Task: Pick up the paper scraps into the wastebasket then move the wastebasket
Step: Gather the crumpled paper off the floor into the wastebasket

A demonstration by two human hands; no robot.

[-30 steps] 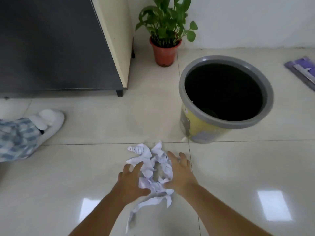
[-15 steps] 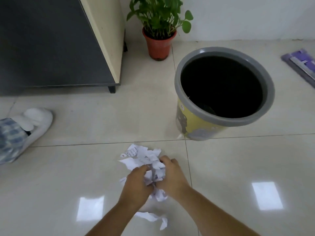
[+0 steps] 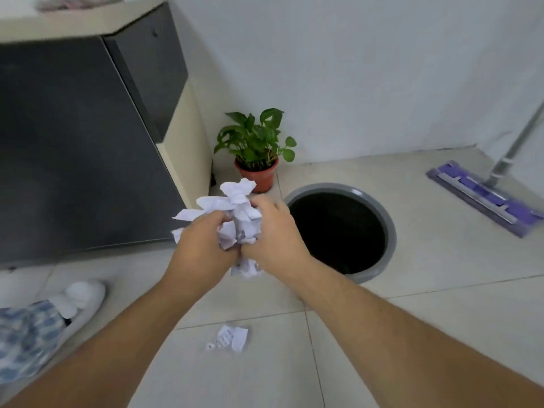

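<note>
A bunch of white paper scraps (image 3: 235, 207) is squeezed between my left hand (image 3: 203, 248) and my right hand (image 3: 273, 234), held in the air well above the floor. Both hands are closed around the bunch, side by side. The grey-rimmed wastebasket (image 3: 388, 231) stands on the tiles just to the right of my hands, its dark inside open to view. A few loose scraps (image 3: 229, 338) lie on the floor below my arms.
A potted green plant (image 3: 257, 154) stands by the wall behind the basket. A dark cabinet (image 3: 73, 142) fills the left side. A purple flat mop (image 3: 482, 195) lies at the right. My white shoe (image 3: 79, 298) is at the lower left.
Both hands closed on the scraps and lifted the bunch off the floor toward the basket. The view rose. A few scraps stayed on the tiles.
</note>
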